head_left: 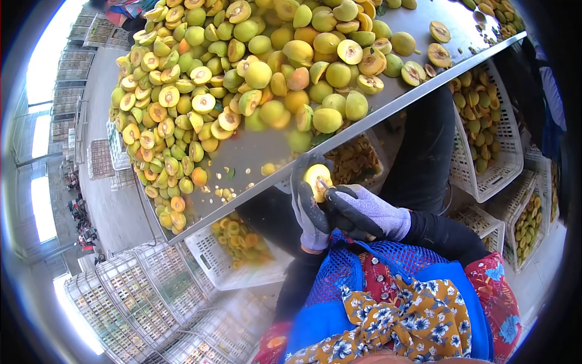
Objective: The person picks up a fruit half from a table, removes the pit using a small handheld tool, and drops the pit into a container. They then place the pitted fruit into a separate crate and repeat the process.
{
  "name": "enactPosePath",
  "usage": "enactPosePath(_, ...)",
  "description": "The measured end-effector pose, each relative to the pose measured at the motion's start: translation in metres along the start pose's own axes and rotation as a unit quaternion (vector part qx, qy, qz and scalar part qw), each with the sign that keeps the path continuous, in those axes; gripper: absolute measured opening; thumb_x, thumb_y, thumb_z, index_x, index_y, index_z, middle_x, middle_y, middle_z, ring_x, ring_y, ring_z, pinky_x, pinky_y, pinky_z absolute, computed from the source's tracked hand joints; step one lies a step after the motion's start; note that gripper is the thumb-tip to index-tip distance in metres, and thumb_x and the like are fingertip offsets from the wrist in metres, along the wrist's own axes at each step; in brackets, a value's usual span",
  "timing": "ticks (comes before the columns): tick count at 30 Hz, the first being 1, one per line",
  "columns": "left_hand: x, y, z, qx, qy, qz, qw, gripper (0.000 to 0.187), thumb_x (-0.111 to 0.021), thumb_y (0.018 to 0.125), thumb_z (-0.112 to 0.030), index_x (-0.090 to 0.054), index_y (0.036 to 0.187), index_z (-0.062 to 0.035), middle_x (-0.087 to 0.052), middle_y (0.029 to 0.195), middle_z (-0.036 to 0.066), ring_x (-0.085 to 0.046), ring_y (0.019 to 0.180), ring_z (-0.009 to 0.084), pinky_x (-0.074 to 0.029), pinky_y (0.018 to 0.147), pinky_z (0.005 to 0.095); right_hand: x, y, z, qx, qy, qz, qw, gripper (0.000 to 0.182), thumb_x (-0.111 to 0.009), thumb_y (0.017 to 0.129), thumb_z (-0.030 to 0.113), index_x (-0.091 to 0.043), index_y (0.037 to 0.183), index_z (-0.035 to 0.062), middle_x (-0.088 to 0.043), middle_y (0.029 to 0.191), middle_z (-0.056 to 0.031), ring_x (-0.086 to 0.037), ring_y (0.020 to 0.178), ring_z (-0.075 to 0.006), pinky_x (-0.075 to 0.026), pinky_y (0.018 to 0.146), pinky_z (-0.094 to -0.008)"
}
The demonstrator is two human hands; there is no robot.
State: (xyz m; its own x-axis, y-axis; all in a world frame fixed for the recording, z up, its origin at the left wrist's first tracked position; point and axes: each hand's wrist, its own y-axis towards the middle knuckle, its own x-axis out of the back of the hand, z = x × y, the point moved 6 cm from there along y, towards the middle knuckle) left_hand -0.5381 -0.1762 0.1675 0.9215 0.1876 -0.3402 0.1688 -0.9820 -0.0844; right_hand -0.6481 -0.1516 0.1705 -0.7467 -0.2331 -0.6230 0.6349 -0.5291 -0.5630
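Note:
My left hand [310, 203], in a grey and black work glove, is wrapped round a halved yellow stone fruit [317, 181], apricot- or plum-like, its cut face turned up. Close against it, my right hand [367, 212] in the same kind of glove is closed on a thin tool whose small tip meets the cut face; its handle is hidden in the fingers. Both hands are above my lap, just off the metal table's raised edge [388, 115]. Across that table lies a large heap of stone fruit [236, 73], whole and halved.
Under the table edge stand a white crate [209, 261] of fruit pieces and another batch of fruit pieces [357, 159]. To the right are more fruit-filled crates [485, 176]. Stacked white crates [133, 297] stand at lower left. A co-worker's sleeve [551, 97] shows at far right.

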Motion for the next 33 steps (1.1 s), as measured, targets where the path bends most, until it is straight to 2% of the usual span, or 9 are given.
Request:
enactPosePath(4,0.005,0.011,0.001,-0.027,0.297,0.138,0.945,0.034,-0.053,0.101,-0.028,-0.053,0.121,-0.0005,-0.062,0.11,0.015,-0.064,0.099,0.0249,-0.058,0.081,0.0381,0.014,0.017,-0.009,0.154,-0.153,-0.025,0.976,0.041,-0.048,0.101,0.046,-0.057,0.097,0.0063,-0.053,0.068,0.001,-0.047,0.048,-0.0046,-0.037,0.042,-0.02)
enactPosePath(7,0.011,0.002,0.019,0.094,0.057,0.034,0.993,0.034,-0.048,0.103,-0.031,-0.054,0.117,-0.0003,-0.063,0.107,0.014,-0.067,0.091,0.0255,-0.059,0.08,0.0401,0.007,0.006,0.005,0.293,-0.189,0.023,0.937,0.041,-0.049,0.101,0.047,-0.057,0.095,0.007,-0.049,0.064,0.0014,-0.044,0.044,-0.0049,-0.036,0.039,-0.02)
enactPosePath(10,0.005,0.001,0.019,0.032,0.039,0.018,0.999,0.041,-0.044,0.104,-0.037,-0.053,0.117,0.0003,-0.064,0.104,0.016,-0.067,0.089,0.0268,-0.058,0.079,0.04,0.005,0.013,-0.017,0.005,0.227,0.21,0.951,0.039,-0.05,0.1,0.047,-0.057,0.093,0.0084,-0.045,0.059,0.0017,-0.041,0.04,-0.0058,-0.033,0.035,-0.0204)
enactPosePath(12,0.003,-0.001,0.019,0.049,0.006,0.029,0.998,0.042,-0.043,0.104,-0.039,-0.053,0.116,0.0006,-0.064,0.103,0.017,-0.067,0.088,0.0273,-0.058,0.079,0.0401,-0.005,0.005,-0.025,-0.21,0.465,0.288,0.81,0.039,-0.05,0.1,0.046,-0.056,0.09,0.0085,-0.044,0.054,0.0013,-0.038,0.035,-0.0072,-0.029,0.03,-0.0203)
enactPosePath(16,-0.002,-0.002,0.024,0.118,-0.021,0.056,0.991,0.042,-0.041,0.105,-0.039,-0.052,0.114,0.001,-0.064,0.103,0.018,-0.067,0.087,0.0276,-0.058,0.08,0.0407,0.005,0.001,-0.027,-0.141,0.354,0.173,0.908,0.04,-0.048,0.101,0.045,-0.057,0.097,0.0061,-0.042,0.054,0.0018,-0.036,0.034,-0.0059,-0.028,0.03,-0.0183)
enactPosePath(22,-0.007,0.001,0.029,0.098,-0.063,0.09,0.989,0.049,-0.068,0.09,-0.039,-0.051,0.113,0.0008,-0.064,0.102,0.015,-0.067,0.089,0.0269,-0.058,0.081,0.042,-0.002,-0.005,-0.025,-0.204,0.542,0.337,0.742,0.041,-0.05,0.101,0.044,-0.059,0.1,0.0041,-0.045,0.056,0.0005,-0.038,0.035,-0.007,-0.03,0.03,-0.0181)
enactPosePath(26,0.004,-0.009,0.051,0.288,-0.25,-0.074,0.921,0.055,-0.081,0.078,-0.029,-0.05,0.114,0.0002,-0.064,0.104,0.011,-0.066,0.091,0.0245,-0.057,0.083,0.0403,0.001,-0.015,-0.018,-0.107,0.307,0.192,0.926,0.041,-0.049,0.101,0.044,-0.058,0.098,0.0039,-0.046,0.056,0.0004,-0.039,0.036,-0.0073,-0.031,0.031,-0.0184)
enactPosePath(29,0.01,-0.008,0.011,-0.089,0.354,0.097,0.926,0.042,-0.072,0.085,-0.017,-0.05,0.117,-0.0002,-0.063,0.109,0.011,-0.066,0.093,0.0229,-0.055,0.086,0.0374,0.012,-0.015,-0.005,-0.036,0.305,0.173,0.936,0.039,-0.049,0.101,0.042,-0.057,0.098,0.0039,-0.047,0.055,0.0013,-0.042,0.038,-0.0073,-0.033,0.034,-0.0194)
enactPosePath(33,0.039,-0.003,-0.004,-0.022,0.271,0.012,0.962,0.03,-0.065,0.09,-0.008,-0.053,0.116,0.0003,-0.065,0.099,0.011,-0.065,0.094,0.0216,-0.053,0.082,0.0343,0.03,-0.014,0.006,0.005,0.033,0.029,0.999,0.038,-0.046,0.103,0.04,-0.056,0.092,0.0045,-0.044,0.056,0.0021,-0.039,0.038,-0.0068,-0.034,0.036,-0.0203)
